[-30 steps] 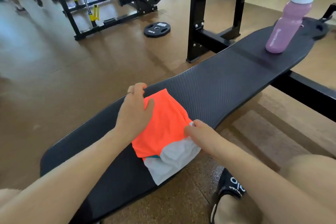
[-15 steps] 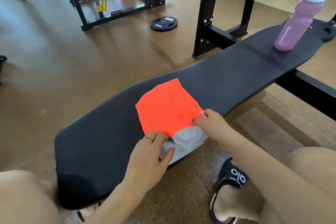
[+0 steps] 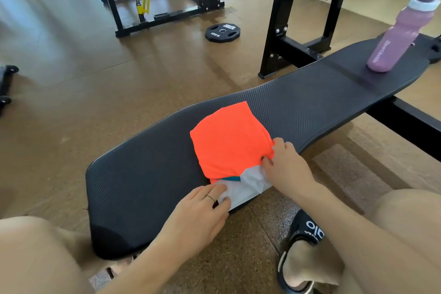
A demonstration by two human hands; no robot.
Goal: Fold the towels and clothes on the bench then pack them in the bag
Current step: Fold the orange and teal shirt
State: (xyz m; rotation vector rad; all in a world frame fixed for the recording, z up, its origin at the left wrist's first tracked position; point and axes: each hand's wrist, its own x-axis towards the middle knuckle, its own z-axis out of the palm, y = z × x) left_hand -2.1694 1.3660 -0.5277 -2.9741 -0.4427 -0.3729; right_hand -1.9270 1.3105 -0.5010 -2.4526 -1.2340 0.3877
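A: Where the folded orange and white garment (image 3: 230, 143) lies on the black padded table (image 3: 148, 174), what do the hands do?

B: The left hand (image 3: 200, 217) pinches the white near corner, its grip closed on the cloth at the table's near edge. The right hand (image 3: 285, 167) grips the garment's right side, thumb and fingers curled on the orange layer where it meets the white.

A: What else is around?

B: A pink bottle (image 3: 396, 38) stands upright at the table's far end, well apart from the garment. On the floor behind lie a black weight plate (image 3: 223, 32) and a black rack (image 3: 298, 19) just beside the table. A black sandal (image 3: 303, 241) is below the right arm. No bag can be seen.
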